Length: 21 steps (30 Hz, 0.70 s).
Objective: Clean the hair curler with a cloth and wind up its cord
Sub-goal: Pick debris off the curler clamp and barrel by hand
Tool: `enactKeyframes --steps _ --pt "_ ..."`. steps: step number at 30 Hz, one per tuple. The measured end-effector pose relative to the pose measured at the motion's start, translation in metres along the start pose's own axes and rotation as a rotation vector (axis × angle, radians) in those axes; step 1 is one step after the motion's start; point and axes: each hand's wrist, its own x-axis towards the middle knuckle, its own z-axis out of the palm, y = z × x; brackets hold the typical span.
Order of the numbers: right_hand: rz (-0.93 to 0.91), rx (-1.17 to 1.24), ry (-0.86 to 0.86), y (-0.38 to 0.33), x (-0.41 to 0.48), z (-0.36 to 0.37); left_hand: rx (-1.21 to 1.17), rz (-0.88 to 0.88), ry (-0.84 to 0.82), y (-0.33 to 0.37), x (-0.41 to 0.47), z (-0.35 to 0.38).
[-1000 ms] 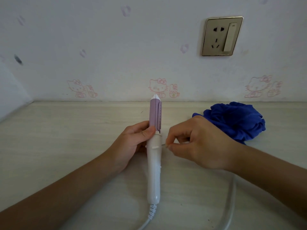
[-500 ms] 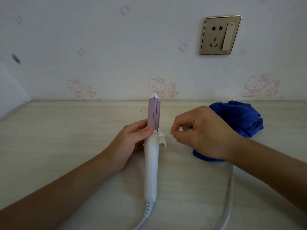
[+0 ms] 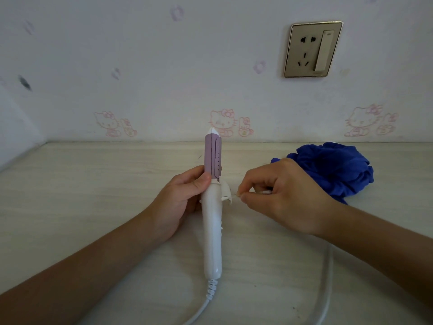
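Dim, flat indoor light, soft shadows under the forearms, sharp focus — wide-angle bowing (strongest at edges), no glare

Curler (image 3: 212, 231) on table (image 3: 93, 195), cloth (image 3: 332, 170) right, socket (image 3: 312, 49) above

I can read no words, numbers or brand names anywhere in my view. The only printed marks are pink cartoon cat figures (image 3: 221, 121) on the wall (image 3: 140, 66); the wall socket (image 3: 312, 49) shows no legible lettering.
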Motion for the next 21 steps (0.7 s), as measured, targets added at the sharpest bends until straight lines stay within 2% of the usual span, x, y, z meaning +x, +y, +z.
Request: enactKeyframes --steps 11,17,21 --pt "-0.019 -0.164 0.030 -0.009 -0.001 0.005 -0.005 0.004 0.030 -0.001 0.001 -0.001" --pt "0.002 -0.130 0.063 -0.006 -0.001 0.005 -0.010 0.006 0.030 -0.001 0.001 -0.001" --pt "-0.021 -0.001 0.189 -0.002 -0.006 0.012 -0.039 0.009 0.030 -0.001 0.002 -0.003"
